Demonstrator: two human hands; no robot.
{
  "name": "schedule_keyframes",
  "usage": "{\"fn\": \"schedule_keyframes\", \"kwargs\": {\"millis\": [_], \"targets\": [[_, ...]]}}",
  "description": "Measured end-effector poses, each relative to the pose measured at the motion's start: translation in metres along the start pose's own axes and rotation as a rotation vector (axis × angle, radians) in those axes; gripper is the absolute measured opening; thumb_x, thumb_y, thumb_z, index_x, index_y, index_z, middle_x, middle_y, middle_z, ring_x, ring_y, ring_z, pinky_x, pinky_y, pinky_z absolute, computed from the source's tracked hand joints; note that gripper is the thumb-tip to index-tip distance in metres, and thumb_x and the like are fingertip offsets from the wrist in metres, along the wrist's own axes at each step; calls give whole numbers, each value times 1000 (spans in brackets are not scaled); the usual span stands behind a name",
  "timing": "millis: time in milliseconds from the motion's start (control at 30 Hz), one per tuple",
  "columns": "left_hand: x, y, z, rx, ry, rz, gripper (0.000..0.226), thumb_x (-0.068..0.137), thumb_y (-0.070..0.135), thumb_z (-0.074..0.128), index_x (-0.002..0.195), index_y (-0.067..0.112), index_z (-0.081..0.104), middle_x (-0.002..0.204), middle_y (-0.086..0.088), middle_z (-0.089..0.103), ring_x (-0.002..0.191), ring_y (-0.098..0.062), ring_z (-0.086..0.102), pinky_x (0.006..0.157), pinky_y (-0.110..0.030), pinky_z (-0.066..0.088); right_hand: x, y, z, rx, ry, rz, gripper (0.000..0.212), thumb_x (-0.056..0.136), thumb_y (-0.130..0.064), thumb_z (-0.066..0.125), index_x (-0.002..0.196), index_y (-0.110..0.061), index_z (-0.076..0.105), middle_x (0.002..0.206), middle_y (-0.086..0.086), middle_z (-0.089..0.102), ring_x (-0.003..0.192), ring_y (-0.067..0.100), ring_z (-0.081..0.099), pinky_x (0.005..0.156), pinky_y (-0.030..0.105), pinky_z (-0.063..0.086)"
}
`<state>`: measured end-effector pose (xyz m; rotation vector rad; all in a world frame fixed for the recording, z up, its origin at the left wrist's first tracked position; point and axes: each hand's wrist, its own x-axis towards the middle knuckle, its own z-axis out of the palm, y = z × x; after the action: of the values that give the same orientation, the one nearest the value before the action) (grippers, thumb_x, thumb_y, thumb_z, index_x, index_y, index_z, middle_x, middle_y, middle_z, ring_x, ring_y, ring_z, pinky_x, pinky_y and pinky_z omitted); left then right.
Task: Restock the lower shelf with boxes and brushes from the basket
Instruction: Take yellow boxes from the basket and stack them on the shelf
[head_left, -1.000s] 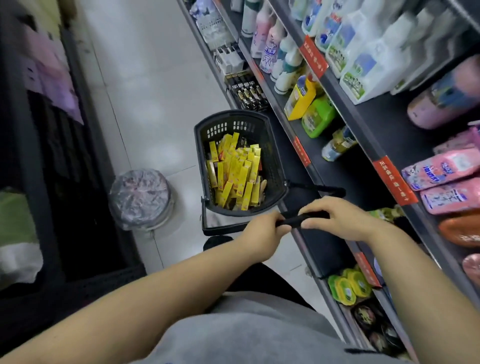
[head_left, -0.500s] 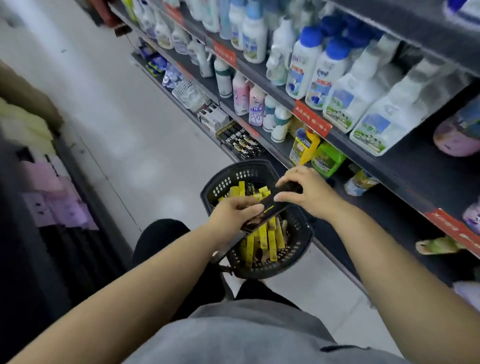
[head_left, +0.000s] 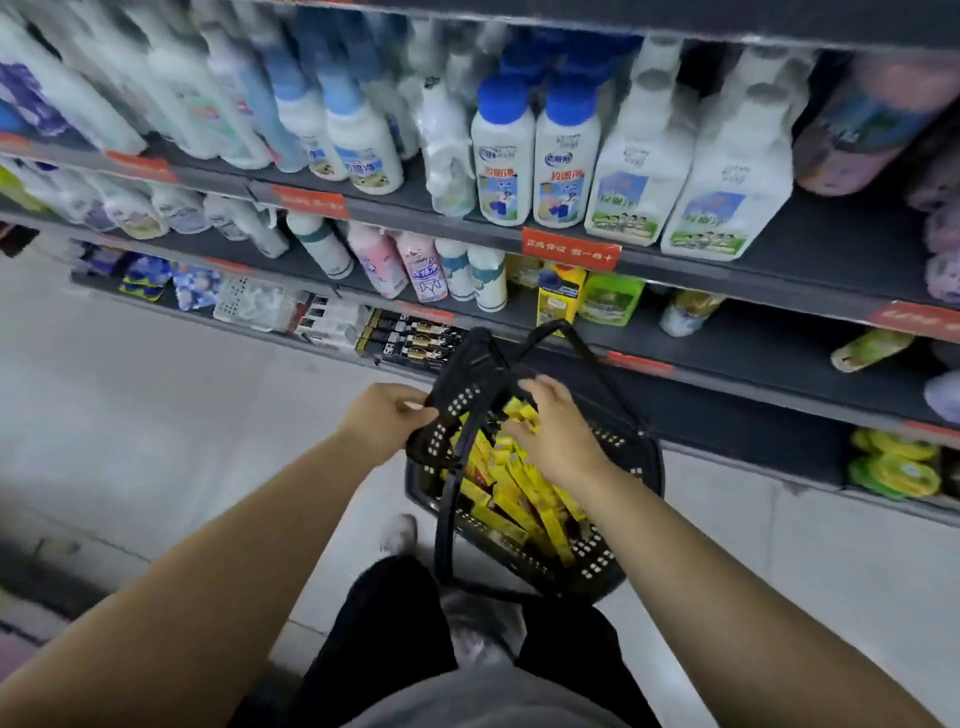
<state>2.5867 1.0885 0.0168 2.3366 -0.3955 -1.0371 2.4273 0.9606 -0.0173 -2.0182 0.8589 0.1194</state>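
The basket (head_left: 623, 454) is black and full of yellow boxes (head_left: 511, 488). It is down low in front of the person's legs, close to the lower shelf (head_left: 737, 415). The left hand (head_left: 384, 423) grips the basket's rim. The right hand (head_left: 558, 436) is over the boxes with bent fingers. I cannot tell if it holds anything.

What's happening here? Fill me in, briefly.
A person stands in a shop aisle facing shelves of bottles. Their left hand grips the end of a black basket, and their right hand reaches down among the yellow boxes inside it. Whether it has hold of one is unclear. Nothing from the basket is on its way to the shelves yet.
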Motion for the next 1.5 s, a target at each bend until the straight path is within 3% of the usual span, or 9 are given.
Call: {"fn": "schedule_keyframes", "kwargs": {"millis": [167, 533, 633, 733, 833, 1033, 1200, 1333, 1500], "targets": [[54, -46, -38, -93, -196, -41, 25, 87, -1, 62, 111, -6, 64, 81, -17, 65, 58, -19, 62, 49, -15, 54, -4, -2, 60, -45, 61, 190, 36, 96, -35, 48, 127, -17, 52, 141, 4, 38, 133, 20, 35, 100, 21, 20], [113, -130, -22, -118, -426, -53, 38, 91, 2, 57, 129, 7, 55, 75, -7, 64, 50, -8, 66, 51, -16, 54, 36, -31, 195, 221, -138, 400, 69, 93, -37, 52, 149, -17, 17, 150, 12, 25, 139, 29, 25, 107, 35, 27], [127, -154, -4, -115, -406, -80, 49, 90, 4, 58, 137, 13, 46, 82, -8, 66, 66, -18, 68, 66, -26, 56, 42, -18, 219, 264, -149, 388, 75, 93, -31, 55, 150, -14, 10, 152, 12, 19, 139, 28, 26, 110, 35, 29], [146, -170, 21, 303, -188, 201, 56, 88, 6, 61, 140, 18, 43, 130, -9, 55, 117, -26, 54, 100, -32, 39, 47, 7, 237, 174, -183, 360, 69, 97, -24, 48, 151, -11, 7, 159, 6, 6, 146, 20, 8, 116, 30, 13], [163, -170, 58, 404, -115, 687, 41, 86, 1, 60, 126, 11, 59, 137, -8, 51, 133, -24, 40, 107, -20, 22, 52, 39, 248, 199, -143, 289, 59, 97, -14, 47, 149, -13, 19, 157, 3, 16, 145, 17, 13, 113, 22, 12], [201, -178, 145, 555, -282, 1119, 13, 82, 12, 66, 93, 8, 73, 98, -8, 72, 95, -24, 68, 83, -36, 55, 60, 146, 255, 245, -21, 360, 52, 94, -17, 53, 142, -24, 35, 146, 3, 34, 133, 20, 35, 102, 23, 30], [240, -220, 182, 560, -264, 1274, 26, 84, 22, 52, 87, 9, 74, 84, -3, 73, 76, -18, 70, 70, -30, 57, 71, 258, 247, -22, 196, 395, 45, 86, -13, 62, 128, -23, 48, 134, 3, 43, 126, 24, 38, 99, 32, 34], [259, -247, 213, 614, -288, 1346, 13, 76, 14, 69, 88, 13, 74, 81, 0, 74, 71, -17, 70, 65, -27, 56, 84, 320, 255, -412, 239, 221, 42, 80, -28, 69, 120, -23, 56, 118, 1, 55, 112, 27, 49, 94, 39, 36], [263, -257, 228, 658, -282, 1379, 28, 81, 35, 47, 90, 23, 71, 80, 12, 71, 72, -13, 68, 67, -25, 56, 93, 360, 270, -773, 363, -45, 60, 56, -39, 85, 109, -19, 66, 100, -1, 66, 94, 27, 63, 87, 40, 40]]}}
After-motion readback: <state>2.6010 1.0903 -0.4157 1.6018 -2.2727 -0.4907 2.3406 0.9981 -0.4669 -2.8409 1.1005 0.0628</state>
